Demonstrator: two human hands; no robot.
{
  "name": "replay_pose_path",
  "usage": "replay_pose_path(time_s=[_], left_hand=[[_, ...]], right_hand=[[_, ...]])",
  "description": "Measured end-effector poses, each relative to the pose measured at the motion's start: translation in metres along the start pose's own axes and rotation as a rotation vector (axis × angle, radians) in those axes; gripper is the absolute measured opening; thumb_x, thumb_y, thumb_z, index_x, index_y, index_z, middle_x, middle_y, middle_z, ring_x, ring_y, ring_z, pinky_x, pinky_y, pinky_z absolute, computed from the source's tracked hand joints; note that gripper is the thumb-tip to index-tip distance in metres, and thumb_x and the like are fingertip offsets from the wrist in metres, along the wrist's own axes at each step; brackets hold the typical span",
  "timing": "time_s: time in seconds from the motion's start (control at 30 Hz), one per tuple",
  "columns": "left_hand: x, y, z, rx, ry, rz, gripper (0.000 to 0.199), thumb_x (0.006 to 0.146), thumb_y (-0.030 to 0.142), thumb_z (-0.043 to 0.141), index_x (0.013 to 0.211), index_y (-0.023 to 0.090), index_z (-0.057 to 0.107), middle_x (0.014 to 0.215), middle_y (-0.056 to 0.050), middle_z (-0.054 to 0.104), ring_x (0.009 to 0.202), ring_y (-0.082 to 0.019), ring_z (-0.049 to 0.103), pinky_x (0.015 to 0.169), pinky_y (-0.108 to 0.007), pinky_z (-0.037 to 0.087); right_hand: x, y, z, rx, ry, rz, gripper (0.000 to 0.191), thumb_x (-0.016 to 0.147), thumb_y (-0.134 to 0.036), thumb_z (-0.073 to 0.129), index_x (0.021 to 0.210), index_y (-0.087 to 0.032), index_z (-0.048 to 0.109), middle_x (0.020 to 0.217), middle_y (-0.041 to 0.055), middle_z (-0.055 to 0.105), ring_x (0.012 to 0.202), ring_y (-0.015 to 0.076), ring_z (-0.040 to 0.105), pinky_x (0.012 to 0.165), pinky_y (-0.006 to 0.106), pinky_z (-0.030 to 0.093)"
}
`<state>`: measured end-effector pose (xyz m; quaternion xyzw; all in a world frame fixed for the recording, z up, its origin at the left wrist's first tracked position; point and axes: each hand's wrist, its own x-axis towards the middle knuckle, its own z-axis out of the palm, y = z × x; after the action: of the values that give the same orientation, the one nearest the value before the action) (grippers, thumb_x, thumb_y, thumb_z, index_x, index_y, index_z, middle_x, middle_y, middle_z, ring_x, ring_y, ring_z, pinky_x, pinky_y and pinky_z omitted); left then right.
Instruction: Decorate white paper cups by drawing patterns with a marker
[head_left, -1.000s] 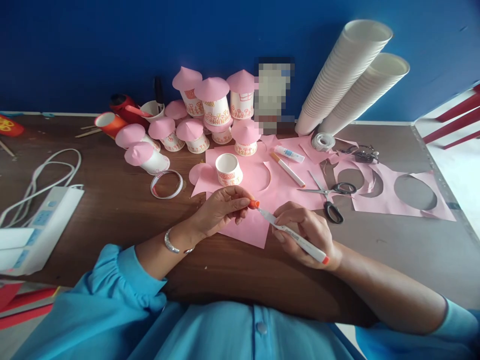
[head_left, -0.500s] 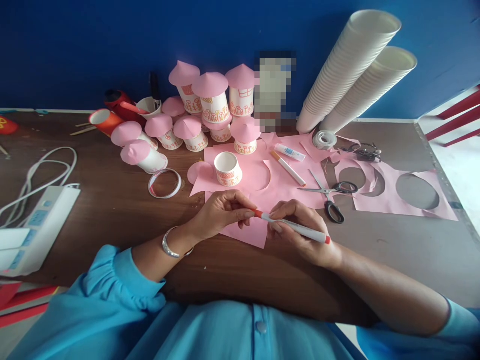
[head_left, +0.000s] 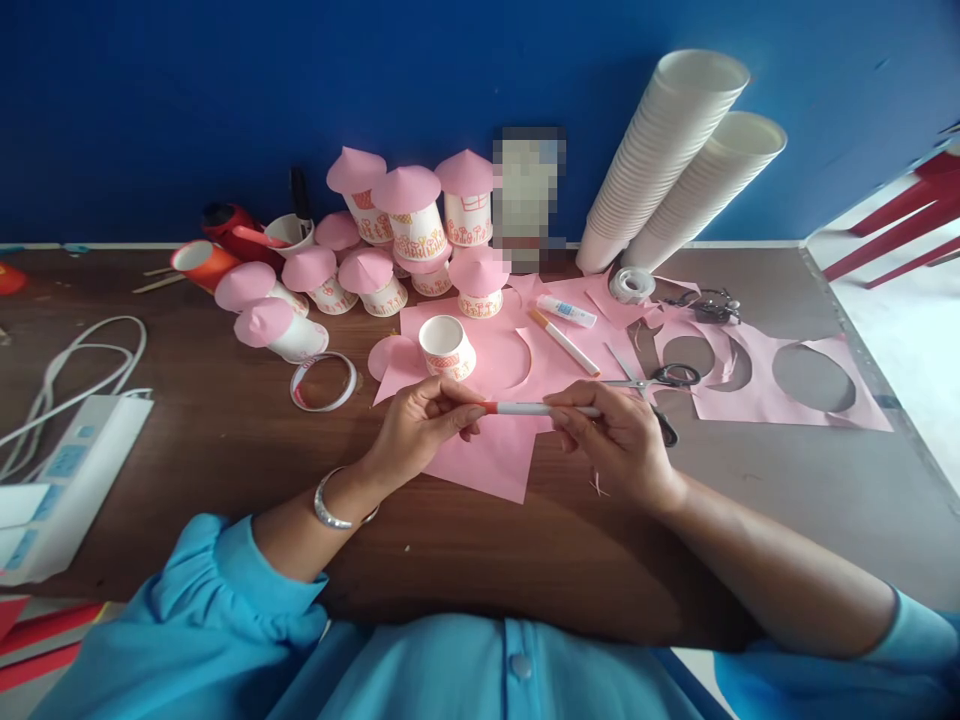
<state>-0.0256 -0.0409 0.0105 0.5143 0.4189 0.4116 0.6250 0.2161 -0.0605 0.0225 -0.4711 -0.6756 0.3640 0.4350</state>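
A white marker with a red-orange end lies level between my two hands. My left hand pinches its red-orange end, and my right hand grips the white barrel farther right. Just beyond my left hand, a white paper cup with red drawing rests on pink paper. Behind it, several decorated cups with pink cone roofs are grouped, some stacked. An orange-ended marker and a glue stick lie on the paper.
Scissors lie beyond my right hand, near cut pink paper. Two tall stacks of cups lean against the blue wall. A tape ring is left of the cup. A white power strip and cable occupy the table's left side.
The marker has turned from slanting to nearly level. My right hand has shifted slightly up, and the hands sit farther apart along it. The whole view has shifted a little.
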Motion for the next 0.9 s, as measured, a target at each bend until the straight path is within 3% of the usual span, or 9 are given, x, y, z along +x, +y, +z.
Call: replay_pose_path(time_s=[0.13,0.2,0.3,0.37,0.47,0.5,0.57,0.7,0.9], left_hand=[[-0.001,0.000,0.001,0.156,-0.013,0.068,0.016,0.086,0.032,0.074,0.088,0.017,0.069,0.071,-0.001,0.070,0.061,-0.010,0.065,0.058,-0.023,0.055],[-0.001,0.001,-0.001,0.326,0.023,0.171,0.021,0.087,0.036,0.073,0.097,0.018,0.068,0.079,-0.002,0.070,0.064,-0.011,0.064,0.059,-0.025,0.054],[0.002,0.005,-0.009,0.660,0.194,0.471,0.049,0.078,0.040,0.082,0.117,0.020,0.062,0.093,-0.003,0.064,0.069,-0.011,0.059,0.063,-0.027,0.054],[0.005,0.008,-0.018,0.820,0.344,0.594,0.062,0.076,0.039,0.083,0.128,0.021,0.055,0.101,-0.005,0.060,0.079,-0.014,0.059,0.070,-0.031,0.056],[0.012,0.010,-0.030,0.990,0.422,0.592,0.072,0.076,0.041,0.082,0.137,0.021,0.048,0.132,-0.015,0.055,0.104,-0.023,0.062,0.083,-0.037,0.058],[0.014,0.009,-0.034,1.026,0.412,0.579,0.073,0.078,0.043,0.081,0.138,0.021,0.047,0.136,-0.016,0.055,0.111,-0.026,0.061,0.089,-0.040,0.057],[0.017,0.006,-0.038,1.056,0.409,0.550,0.073,0.080,0.046,0.079,0.139,0.020,0.046,0.135,-0.016,0.058,0.119,-0.029,0.059,0.099,-0.046,0.054],[0.022,-0.003,-0.038,1.054,0.376,0.493,0.073,0.079,0.048,0.078,0.139,0.021,0.046,0.137,-0.016,0.061,0.117,-0.029,0.063,0.103,-0.048,0.052],[0.027,-0.006,-0.035,1.054,0.347,0.468,0.058,0.083,0.041,0.075,0.132,0.020,0.050,0.127,-0.013,0.068,0.113,-0.028,0.067,0.100,-0.046,0.051]], right_hand=[[0.001,0.003,0.007,0.160,-0.033,0.167,0.021,0.096,-0.039,0.059,0.089,-0.020,0.066,0.061,-0.0051,0.058,0.047,0.0085,0.053,0.048,0.023,0.043],[0.002,0.005,0.009,0.209,-0.042,0.208,0.024,0.096,-0.041,0.059,0.089,-0.020,0.065,0.062,-0.0049,0.057,0.048,0.0086,0.052,0.047,0.023,0.042],[0.007,0.011,0.004,0.125,-0.022,0.151,0.020,0.097,-0.039,0.058,0.092,-0.020,0.066,0.065,-0.0034,0.059,0.053,0.0104,0.055,0.051,0.024,0.045],[0.012,0.019,-0.004,-0.032,0.041,0.048,0.018,0.099,-0.035,0.054,0.100,-0.021,0.066,0.070,-0.0016,0.063,0.058,0.0125,0.060,0.056,0.026,0.049],[0.025,0.037,-0.020,-0.391,0.195,-0.115,0.020,0.100,-0.029,0.048,0.107,-0.024,0.066,0.092,0.0049,0.072,0.079,0.0186,0.067,0.073,0.033,0.053],[0.029,0.043,-0.025,-0.498,0.213,-0.152,0.021,0.100,-0.028,0.047,0.107,-0.024,0.066,0.099,0.0072,0.074,0.089,0.0218,0.068,0.080,0.036,0.053],[0.037,0.056,-0.033,-0.633,0.214,-0.180,0.022,0.099,-0.027,0.047,0.106,-0.023,0.067,0.104,0.0092,0.075,0.093,0.0249,0.067,0.085,0.040,0.052],[0.043,0.071,-0.038,-0.755,0.200,-0.108,0.022,0.097,-0.024,0.049,0.106,-0.021,0.068,0.103,0.0091,0.076,0.094,0.0264,0.067,0.081,0.038,0.052],[0.039,0.071,-0.038,-0.949,0.135,-0.031,0.019,0.094,-0.025,0.053,0.105,-0.022,0.069,0.102,0.0074,0.075,0.098,0.0271,0.065,0.073,0.035,0.049]])
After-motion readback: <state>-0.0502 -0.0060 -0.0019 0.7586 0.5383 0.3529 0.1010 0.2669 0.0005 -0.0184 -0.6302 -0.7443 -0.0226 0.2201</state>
